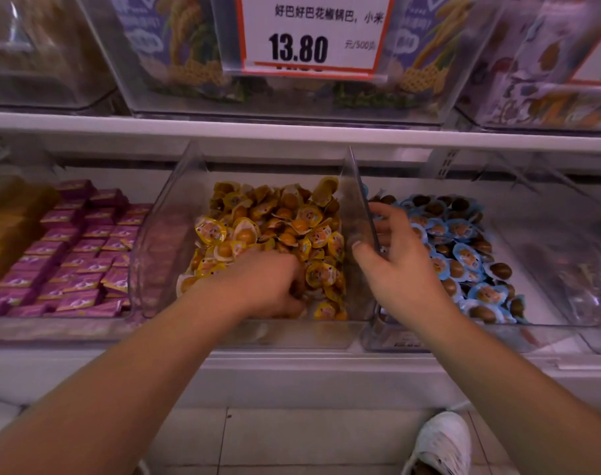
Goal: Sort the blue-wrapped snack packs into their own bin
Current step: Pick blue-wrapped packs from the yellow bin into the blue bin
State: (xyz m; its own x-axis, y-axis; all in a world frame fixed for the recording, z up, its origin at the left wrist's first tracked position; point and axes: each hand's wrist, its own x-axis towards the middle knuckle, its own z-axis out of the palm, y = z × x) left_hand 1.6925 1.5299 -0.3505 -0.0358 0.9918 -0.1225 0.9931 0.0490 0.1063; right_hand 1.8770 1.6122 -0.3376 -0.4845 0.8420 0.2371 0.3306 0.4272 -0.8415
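Several blue-wrapped snack packs (pixel 463 255) lie in the clear bin (pixel 549 323) on the right. The middle clear bin (pixel 162 234) holds a heap of yellow-wrapped snack packs (pixel 285 228). My left hand (pixel 268 286) is dug into the front of the yellow heap with its fingers curled down among the packs; what it holds is hidden. My right hand (pixel 395 255) sits on the clear divider wall (pixel 357 200) between the two bins, thumb on the yellow side and fingers curled over onto the blue side.
A bin of purple boxed snacks (pixel 79 248) stands to the left. Above the shelf rail (pixel 292 132) are more clear bins and a price tag (pixel 313 36) reading 13.80. Tiled floor and a white shoe (pixel 443 443) lie below.
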